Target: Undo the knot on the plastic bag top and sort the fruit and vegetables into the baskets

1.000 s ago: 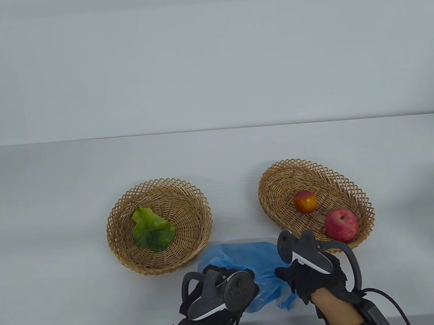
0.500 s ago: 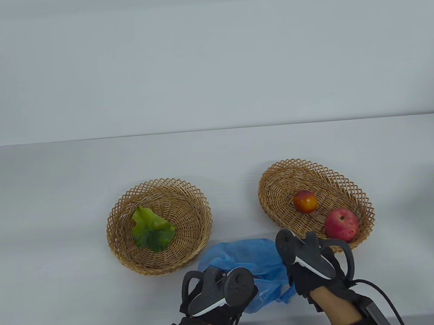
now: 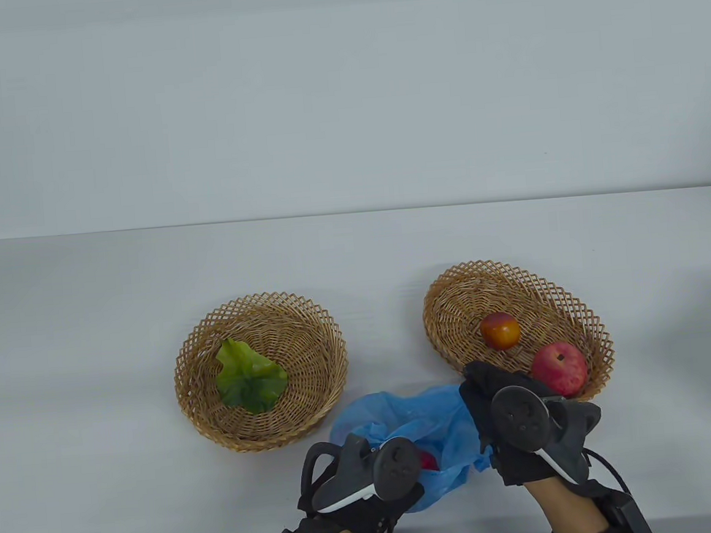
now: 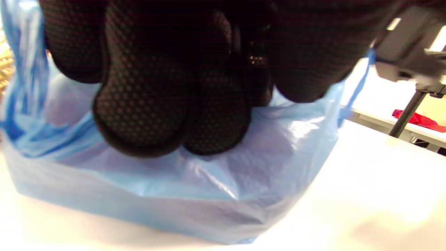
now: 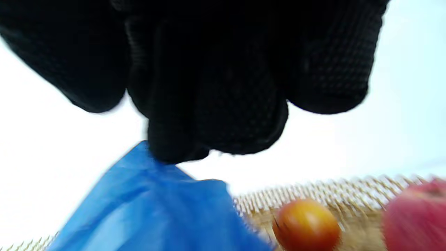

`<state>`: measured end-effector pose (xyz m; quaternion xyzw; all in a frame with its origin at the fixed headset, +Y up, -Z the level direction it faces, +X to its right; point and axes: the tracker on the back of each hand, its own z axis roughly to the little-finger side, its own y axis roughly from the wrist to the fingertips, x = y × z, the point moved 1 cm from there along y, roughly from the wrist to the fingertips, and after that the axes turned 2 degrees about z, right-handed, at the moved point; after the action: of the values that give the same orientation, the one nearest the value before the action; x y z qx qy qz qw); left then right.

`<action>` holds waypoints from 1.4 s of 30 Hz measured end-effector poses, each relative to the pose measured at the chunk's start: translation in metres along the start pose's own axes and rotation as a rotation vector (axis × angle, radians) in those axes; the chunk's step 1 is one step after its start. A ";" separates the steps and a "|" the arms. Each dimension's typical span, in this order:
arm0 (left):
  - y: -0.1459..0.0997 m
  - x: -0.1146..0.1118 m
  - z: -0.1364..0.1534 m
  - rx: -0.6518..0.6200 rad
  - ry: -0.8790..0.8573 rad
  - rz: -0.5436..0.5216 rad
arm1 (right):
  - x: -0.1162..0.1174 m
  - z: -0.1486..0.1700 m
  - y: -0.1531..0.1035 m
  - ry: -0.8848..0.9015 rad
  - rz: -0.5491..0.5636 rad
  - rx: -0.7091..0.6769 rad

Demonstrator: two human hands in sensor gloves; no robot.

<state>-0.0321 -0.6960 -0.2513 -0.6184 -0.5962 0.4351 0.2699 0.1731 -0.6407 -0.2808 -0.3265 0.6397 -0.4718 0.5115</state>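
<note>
While the left basket (image 3: 260,372) sits on the table (image 3: 88,312) with a green lettuce leaf (image 3: 249,378) lying inside it, the blue plastic bag (image 3: 398,423) lies just beside its near right rim, between the two baskets and close to the table's near edge; the left hand (image 3: 360,481) has its fingers (image 4: 139,104) curled over the bag's near rim, gripping the film; a small red item (image 3: 428,460) shows inside the opened mouth, too small to name; the right hand (image 3: 515,426) pinches the bag's right edge, lifted, its fingertips (image 5: 174,146) closed on blue plastic; the right basket (image 3: 457,307) holds a small orange-red fruit (image 3: 500,331) and a red apple (image 3: 559,368), apart from one another.
</note>
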 end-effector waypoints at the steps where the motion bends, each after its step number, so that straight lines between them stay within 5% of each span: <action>1: 0.000 0.000 0.000 0.003 0.010 -0.002 | 0.002 0.003 0.000 -0.031 -0.128 0.046; 6: 0.000 0.000 0.001 0.009 -0.009 0.004 | 0.024 0.019 -0.001 -0.195 -0.571 0.198; 14: 0.001 -0.001 0.000 -0.001 -0.020 0.012 | 0.076 0.012 0.000 -0.118 -0.852 0.133; 20: 0.000 0.005 0.005 0.002 -0.088 -0.008 | 0.058 0.002 0.006 -0.078 -0.605 0.063; 26: -0.020 0.034 0.028 0.096 -0.283 -0.279 | 0.036 0.000 0.007 -0.035 -0.338 0.018; 31: -0.034 0.047 0.037 0.132 -0.341 -0.424 | 0.027 -0.005 0.004 -0.031 -0.255 -0.032; 38: -0.012 0.023 0.008 0.000 -0.163 -0.197 | 0.023 -0.018 -0.002 -0.076 -0.235 -0.147; 42: 0.000 0.010 0.001 0.053 -0.025 -0.106 | 0.025 -0.022 -0.004 -0.101 -0.259 -0.181</action>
<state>-0.0339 -0.6865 -0.2541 -0.5732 -0.6195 0.4436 0.3016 0.1451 -0.6585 -0.2850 -0.4743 0.6057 -0.4569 0.4465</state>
